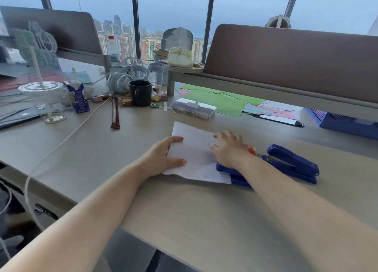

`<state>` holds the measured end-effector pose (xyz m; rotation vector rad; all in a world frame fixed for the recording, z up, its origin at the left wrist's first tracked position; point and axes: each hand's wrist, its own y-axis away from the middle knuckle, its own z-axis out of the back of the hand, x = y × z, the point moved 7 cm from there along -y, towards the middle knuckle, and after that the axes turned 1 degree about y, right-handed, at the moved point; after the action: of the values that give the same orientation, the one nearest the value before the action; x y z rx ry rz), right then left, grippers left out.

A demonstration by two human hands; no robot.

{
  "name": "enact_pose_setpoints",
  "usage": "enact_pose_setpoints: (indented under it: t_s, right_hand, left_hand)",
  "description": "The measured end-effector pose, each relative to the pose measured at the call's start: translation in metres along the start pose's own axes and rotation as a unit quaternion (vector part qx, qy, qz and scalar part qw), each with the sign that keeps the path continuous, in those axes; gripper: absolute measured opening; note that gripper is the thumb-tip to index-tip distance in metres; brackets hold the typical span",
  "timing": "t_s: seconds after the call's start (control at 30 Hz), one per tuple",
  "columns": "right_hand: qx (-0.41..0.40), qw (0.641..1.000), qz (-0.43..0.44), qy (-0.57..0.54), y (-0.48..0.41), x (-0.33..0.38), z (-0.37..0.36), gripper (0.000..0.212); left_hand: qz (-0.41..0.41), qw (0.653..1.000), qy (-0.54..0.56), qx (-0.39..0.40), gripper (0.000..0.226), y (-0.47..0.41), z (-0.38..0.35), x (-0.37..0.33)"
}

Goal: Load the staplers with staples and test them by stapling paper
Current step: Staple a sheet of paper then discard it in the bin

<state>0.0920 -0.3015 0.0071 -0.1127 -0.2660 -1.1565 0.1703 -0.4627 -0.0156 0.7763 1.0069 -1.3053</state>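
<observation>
A white sheet of paper point(193, 149) lies on the desk in front of me. My left hand point(163, 157) grips its left edge, thumb on top. My right hand point(229, 149) presses flat on a blue stapler point(235, 174) whose jaw holds the paper's right edge; most of that stapler is hidden under my hand and wrist. A second blue stapler point(292, 163) lies shut just to the right. Something small and red-orange point(252, 149) peeks out between the two staplers. A clear plastic box point(193, 108) with dark contents sits farther back.
A black mug point(140, 93), a milk carton point(78, 98), a plastic cup with straw point(44, 96), wrappers and a white cable point(67, 136) crowd the left. Green and pink papers point(225, 102) lie under the divider point(286, 53). A blue basket point(343, 121) stands far right.
</observation>
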Motion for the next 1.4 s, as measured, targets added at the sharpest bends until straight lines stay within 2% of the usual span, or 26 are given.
enact_pose_setpoints:
  t_s: [0.2,0.37,0.57,0.67,0.8,0.9,0.97,1.03,1.13,1.2,1.3,1.4]
  right_hand:
    - [0.029,0.999,-0.025,0.034,-0.006,-0.002,-0.010,0.058]
    - [0.049,0.998,-0.032,0.028,-0.003,-0.002,-0.014,0.059]
    - [0.005,0.998,-0.015,0.057,-0.001,0.000,-0.009,0.055]
    - [-0.006,0.999,-0.003,0.045,0.000,0.001,-0.009,0.051]
    - [-0.084,0.996,0.032,-0.024,0.005,0.001,0.001,0.039]
    - [-0.195,0.966,0.061,-0.158,0.010,-0.002,0.022,0.023]
    - [-0.225,0.948,0.066,-0.216,0.014,-0.007,0.035,0.032]
    - [-0.213,0.948,0.081,-0.220,0.018,-0.008,0.043,0.042]
    - [-0.103,0.960,0.132,-0.225,0.025,-0.005,0.040,0.048]
    - [-0.039,0.972,0.142,-0.185,0.030,-0.007,0.033,0.043]
    - [-0.016,0.979,0.138,-0.150,0.034,-0.013,0.027,0.027]
    - [-0.043,0.975,0.157,-0.152,0.040,-0.013,0.031,0.020]
  left_hand:
    - [0.028,0.999,0.004,-0.015,0.064,-0.003,0.004,0.004]
    - [0.037,0.997,0.035,-0.062,0.044,-0.006,0.008,0.006]
    - [0.034,0.995,-0.004,-0.094,0.026,-0.008,0.012,0.010]
    - [0.039,0.995,-0.012,-0.094,0.024,-0.005,0.011,0.010]
    - [0.031,0.994,-0.013,-0.099,0.026,-0.002,0.011,0.005]
    - [0.032,0.995,-0.005,-0.095,0.029,-0.001,0.011,0.004]
    - [0.028,0.995,0.011,-0.094,0.031,0.000,0.011,0.004]
    - [0.023,0.995,0.023,-0.092,0.031,0.000,0.012,0.002]
    - [0.023,0.993,0.059,-0.096,0.026,0.002,0.014,0.003]
    - [0.021,0.992,0.065,-0.102,0.024,0.002,0.017,0.002]
    - [0.021,0.990,0.083,-0.115,0.023,0.004,0.024,0.001]
    - [0.020,0.985,0.110,-0.132,0.021,0.008,0.038,0.000]
